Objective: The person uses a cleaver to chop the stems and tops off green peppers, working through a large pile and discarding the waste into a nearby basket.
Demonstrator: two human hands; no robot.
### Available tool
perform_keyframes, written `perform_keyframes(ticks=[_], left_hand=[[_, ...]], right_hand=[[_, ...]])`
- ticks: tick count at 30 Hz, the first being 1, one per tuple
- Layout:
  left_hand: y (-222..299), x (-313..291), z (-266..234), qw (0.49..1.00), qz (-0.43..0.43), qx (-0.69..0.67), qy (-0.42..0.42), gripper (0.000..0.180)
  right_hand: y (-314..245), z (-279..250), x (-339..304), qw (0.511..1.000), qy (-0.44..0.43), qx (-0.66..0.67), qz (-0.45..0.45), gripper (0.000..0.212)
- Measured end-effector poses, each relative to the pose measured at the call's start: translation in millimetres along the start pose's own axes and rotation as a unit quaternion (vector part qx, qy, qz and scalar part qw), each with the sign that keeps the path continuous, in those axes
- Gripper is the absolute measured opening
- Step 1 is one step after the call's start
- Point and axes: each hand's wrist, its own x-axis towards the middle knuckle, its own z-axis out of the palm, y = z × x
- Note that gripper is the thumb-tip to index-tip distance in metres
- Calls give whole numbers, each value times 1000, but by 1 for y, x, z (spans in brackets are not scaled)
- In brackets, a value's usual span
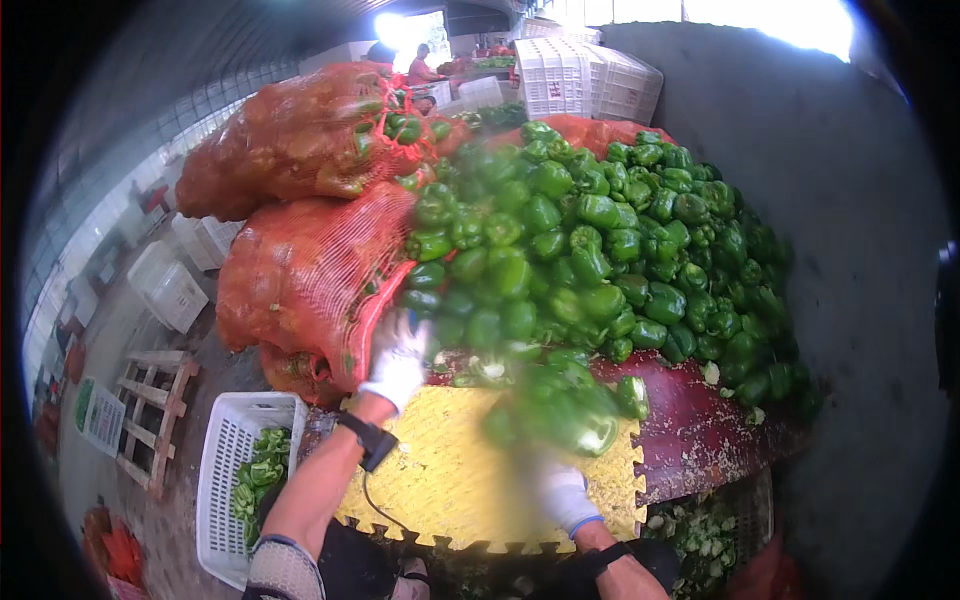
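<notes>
My left hand (398, 362), in a white glove, reaches to the near left edge of a big heap of green bell peppers (600, 240), beside a red mesh sack (300, 280). Its fingers look stretched out, with no pepper plainly in them. Over the right part of a yellow foam mat (430, 450) is my right hand (562, 495), gloved too; a blurred patch hides its fingers. Just beyond it, several green peppers (575, 400) lie at the mat's far right edge.
At my left stands a white plastic crate (215, 480) with cut green pieces inside. Another full mesh sack (290, 140) lies on top of the first. A dark red board (690, 430) strewn with pale bits borders the mat. White crates (560, 75) and a person (422, 68) are farther back.
</notes>
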Motion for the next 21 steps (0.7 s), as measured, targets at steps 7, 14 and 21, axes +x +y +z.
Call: perform_keyframes(ticks=[7, 14, 21], left_hand=[[84, -111, -22, 959, -4, -270, 82, 62], [116, -186, -27, 915, -64, -395, 54, 59], [105, -189, -4, 700, -250, -655, 137, 32]], right_hand=[[18, 18, 1, 997, 46, -14, -59, 42], [-12, -15, -10, 986, 164, -25, -14, 12], [-73, -54, -37, 998, -18, 14, 60, 32]])
